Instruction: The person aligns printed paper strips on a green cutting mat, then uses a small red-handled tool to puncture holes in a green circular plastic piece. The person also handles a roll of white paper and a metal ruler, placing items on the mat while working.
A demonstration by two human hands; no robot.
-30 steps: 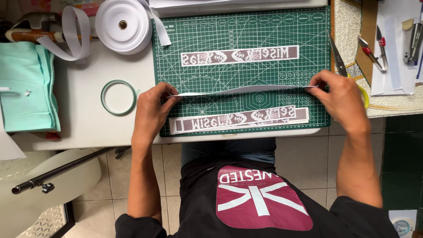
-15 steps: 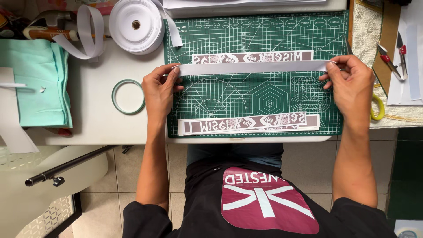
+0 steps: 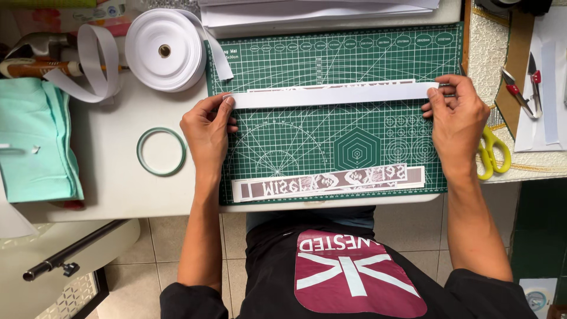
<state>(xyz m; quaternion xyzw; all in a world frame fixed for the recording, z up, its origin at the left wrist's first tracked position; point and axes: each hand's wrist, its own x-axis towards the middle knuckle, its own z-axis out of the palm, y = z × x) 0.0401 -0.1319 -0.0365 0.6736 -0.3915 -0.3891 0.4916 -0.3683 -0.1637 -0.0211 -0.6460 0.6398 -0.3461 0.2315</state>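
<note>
A green tape ring (image 3: 161, 151) lies on the table just left of the left hand (image 3: 207, 133), whose fingers pinch one end of a white ribbon strip (image 3: 331, 94). The strip stretches flat across the upper part of the green cutting mat (image 3: 354, 59). The right hand (image 3: 458, 118) pinches its other end.

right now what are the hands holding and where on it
A white ribbon strip, stretched flat across the green cutting mat. The left hand pinches its left end, the right hand its right end.
</note>
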